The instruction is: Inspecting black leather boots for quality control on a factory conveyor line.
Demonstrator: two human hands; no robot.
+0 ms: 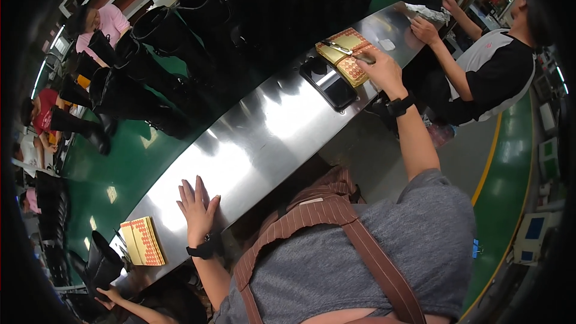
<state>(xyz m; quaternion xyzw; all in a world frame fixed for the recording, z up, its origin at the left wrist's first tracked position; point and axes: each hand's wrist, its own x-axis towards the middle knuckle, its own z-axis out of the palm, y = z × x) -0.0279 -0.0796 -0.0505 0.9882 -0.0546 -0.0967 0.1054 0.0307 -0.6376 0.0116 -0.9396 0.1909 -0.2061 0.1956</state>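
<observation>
My left hand (196,211) rests on the shiny metal bench (264,138), palm down with fingers spread and nothing in it. My right hand (384,73) reaches over a yellow stack of printed paper sheets (354,73) with red patterns. Its fingers are pinched at the near end of a slim black-and-silver tool (338,47) that lies across the stack; the tool's exact kind is unclear. Just left of that stack, a black smartphone (336,91) in a dark case lies on the bench near its front edge.
Tall black boots (234,30) crowd the far side of the bench. Another yellow paper stack (144,241) lies at its left end. A co-worker's hands (427,29) are at the right end, by a black boot; another co-worker's hand (109,295) holds a boot (102,263) at lower left.
</observation>
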